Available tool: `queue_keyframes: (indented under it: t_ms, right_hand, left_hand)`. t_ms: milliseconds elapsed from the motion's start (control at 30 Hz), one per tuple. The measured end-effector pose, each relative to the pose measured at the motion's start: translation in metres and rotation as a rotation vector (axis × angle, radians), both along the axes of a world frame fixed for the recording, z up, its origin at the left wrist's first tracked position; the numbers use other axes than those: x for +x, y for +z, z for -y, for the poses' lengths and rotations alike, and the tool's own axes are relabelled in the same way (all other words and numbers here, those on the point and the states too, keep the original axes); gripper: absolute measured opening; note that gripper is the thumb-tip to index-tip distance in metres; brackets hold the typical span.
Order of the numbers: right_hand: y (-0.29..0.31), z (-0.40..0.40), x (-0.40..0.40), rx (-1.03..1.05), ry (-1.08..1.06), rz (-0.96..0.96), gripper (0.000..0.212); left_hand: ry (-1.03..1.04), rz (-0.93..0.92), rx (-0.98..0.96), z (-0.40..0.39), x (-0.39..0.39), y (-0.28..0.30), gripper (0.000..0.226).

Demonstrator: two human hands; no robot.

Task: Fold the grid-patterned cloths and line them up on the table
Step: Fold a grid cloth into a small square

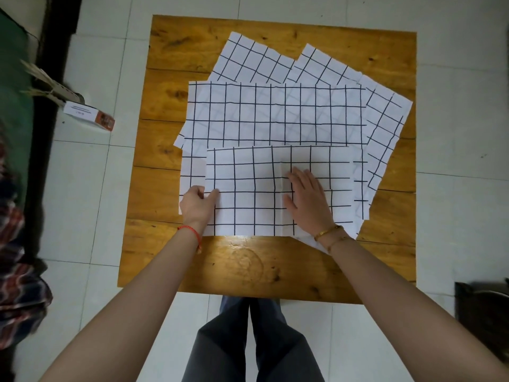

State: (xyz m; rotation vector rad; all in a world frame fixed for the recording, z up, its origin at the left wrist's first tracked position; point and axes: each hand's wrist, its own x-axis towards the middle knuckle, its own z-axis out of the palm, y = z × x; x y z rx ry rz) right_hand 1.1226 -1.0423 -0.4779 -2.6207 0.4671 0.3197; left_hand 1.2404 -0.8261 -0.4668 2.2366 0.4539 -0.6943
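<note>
Several white cloths with black grid lines lie overlapping on a wooden table [248, 266]. The nearest one, a folded cloth [248, 172], lies on top of a larger flat cloth [275, 114]. My left hand [197, 202] pinches the folded cloth's left edge between thumb and fingers. My right hand [308, 197] lies flat, fingers spread, pressing on its right half. Two more cloths [256, 59] [385, 119] fan out, tilted, at the back and right.
The table stands on a pale tiled floor [91, 188]. A small white and orange box [88, 114] lies on the floor to the left. Patterned fabric [19, 285] is at the left edge, a dark object [482, 312] at the lower right.
</note>
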Motion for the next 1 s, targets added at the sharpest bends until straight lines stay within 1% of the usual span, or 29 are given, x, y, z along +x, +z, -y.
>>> queue_keyframes:
  t_ms: [100,200,267,367,433,467,533,600,633,700,733,767,900,967,1000]
  right_hand:
    - [0.013,-0.011,0.000,0.013,0.022,0.085,0.057]
    - [0.034,-0.033,0.000,0.076,0.088,0.194,0.058]
    - [0.049,-0.051,0.001,0.087,0.155,0.241,0.062]
    - [0.070,-0.078,0.000,0.112,0.228,0.308,0.070]
    - [0.083,-0.089,-0.003,0.115,0.242,0.340,0.075]
    - [0.090,-0.092,-0.006,0.106,0.231,0.351,0.073]
    - [0.104,-0.091,-0.010,0.058,0.195,0.400,0.060]
    - [0.120,-0.085,-0.012,0.001,0.164,0.444,0.053]
    - [0.129,-0.081,-0.011,-0.019,0.149,0.469,0.048]
    - [0.146,-0.071,-0.008,-0.031,0.103,0.518,0.033]
    - [0.155,-0.067,-0.007,-0.019,0.072,0.530,0.030]
    - [0.163,-0.062,-0.005,0.007,0.037,0.532,0.029]
    - [0.191,-0.042,-0.002,0.123,-0.122,0.553,0.027]
    - [0.208,-0.031,-0.001,0.235,-0.197,0.569,0.014]
    - [0.217,-0.025,-0.001,0.305,-0.230,0.561,0.008]
  left_hand:
    - [0.058,-0.041,-0.131,-0.003,-0.001,0.006,0.025]
    - [0.134,-0.075,-0.283,-0.003,-0.005,0.021,0.028]
    - [0.170,-0.067,-0.327,-0.002,-0.008,0.033,0.029]
    - [0.193,-0.064,-0.364,0.002,-0.011,0.051,0.057]
    - [0.173,-0.052,-0.386,0.007,-0.012,0.066,0.077]
    - [0.154,-0.037,-0.391,0.009,-0.013,0.075,0.084]
    - [0.106,-0.011,-0.404,0.012,-0.011,0.093,0.090]
    - [0.032,0.003,-0.428,0.014,-0.011,0.111,0.088]
    - [-0.012,0.011,-0.453,0.016,-0.012,0.122,0.082]
    - [-0.100,0.011,-0.504,0.020,-0.014,0.147,0.059]
    - [-0.128,-0.011,-0.521,0.023,-0.014,0.159,0.045]
    - [-0.144,-0.039,-0.529,0.025,-0.013,0.170,0.037]
    - [-0.224,-0.051,-0.499,0.026,-0.006,0.197,0.031]
    - [-0.300,-0.012,-0.458,0.024,-0.003,0.210,0.028]
    - [-0.387,0.046,-0.394,0.023,-0.001,0.216,0.026]
